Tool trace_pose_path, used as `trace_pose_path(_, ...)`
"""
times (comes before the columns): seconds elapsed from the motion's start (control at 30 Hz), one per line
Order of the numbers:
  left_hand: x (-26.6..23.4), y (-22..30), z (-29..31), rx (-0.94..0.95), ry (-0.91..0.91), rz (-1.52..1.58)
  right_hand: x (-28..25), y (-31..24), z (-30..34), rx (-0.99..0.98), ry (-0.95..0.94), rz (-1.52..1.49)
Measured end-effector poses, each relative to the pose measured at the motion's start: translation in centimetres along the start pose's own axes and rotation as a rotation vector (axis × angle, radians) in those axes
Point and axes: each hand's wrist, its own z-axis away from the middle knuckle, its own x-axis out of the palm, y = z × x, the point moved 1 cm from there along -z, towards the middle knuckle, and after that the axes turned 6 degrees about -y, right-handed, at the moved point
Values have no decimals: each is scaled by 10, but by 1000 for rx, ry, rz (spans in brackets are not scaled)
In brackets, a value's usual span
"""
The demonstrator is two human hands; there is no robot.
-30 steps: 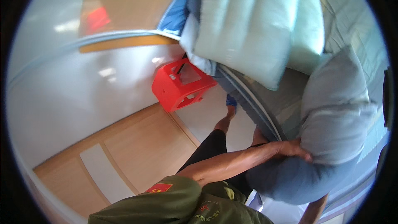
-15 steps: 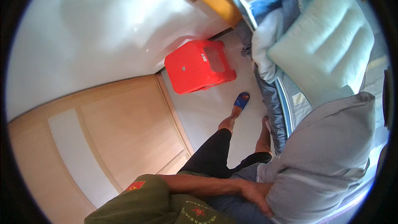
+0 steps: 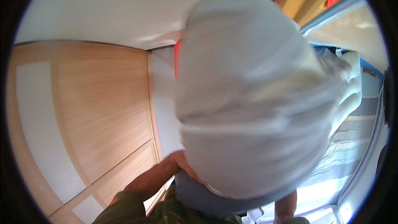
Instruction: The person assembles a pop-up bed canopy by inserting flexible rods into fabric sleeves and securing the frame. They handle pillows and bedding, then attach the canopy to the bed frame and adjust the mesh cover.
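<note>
Door [image 3: 103, 108], pale wood, panelled, at far left. Red object [image 3: 178, 60], one edge only, showing just beside the grey pillow; remainder hidden. Left hand [image 3: 188, 166]: clamped on the lower left edge of the pillow, some fingers out of sight. Grey pillow [image 3: 257, 99]: one, large, raised before the wearer at centre, outline blurred; creased across the middle, dark blue cloth [image 3: 224, 204] along its lower edge. Handling, as judged: light for its bulk, soft, slack, apt to fold at the crease; cloth cover unlikely to slip, nothing fragile. Best hold: both side edges low down, cover and filling pinched together, since cloth alone may pull loose. Right hand: concealed by the pillow, only the forearm [image 3: 286, 207] showing beneath; grip cannot be told. Pale green cushion [image 3: 351, 95], padded in ridges, partly covered by the pillow in this view. Bedding [image 3: 352, 143], striped, rumpled, at far right.
</note>
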Motion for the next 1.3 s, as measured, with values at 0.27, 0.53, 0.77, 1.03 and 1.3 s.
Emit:
trace_pose_path(0.27,-260,109,153,588,927,98,126,-84,-279,-95,-97,75)
trace_pose_path(0.53,-332,150,88,552,1452,-576,133,-29,-368,-55,16,626)
trace_pose_path(0.77,-358,162,74,649,1694,-946,-11,-70,-317,-588,437,1045)
trace_pose_path(1.03,-242,151,-14,851,1737,-1352,-430,117,-31,424,1398,216)
trace_pose_path(1.3,-147,145,-239,585,688,-1351,-477,196,-14,523,1167,71)
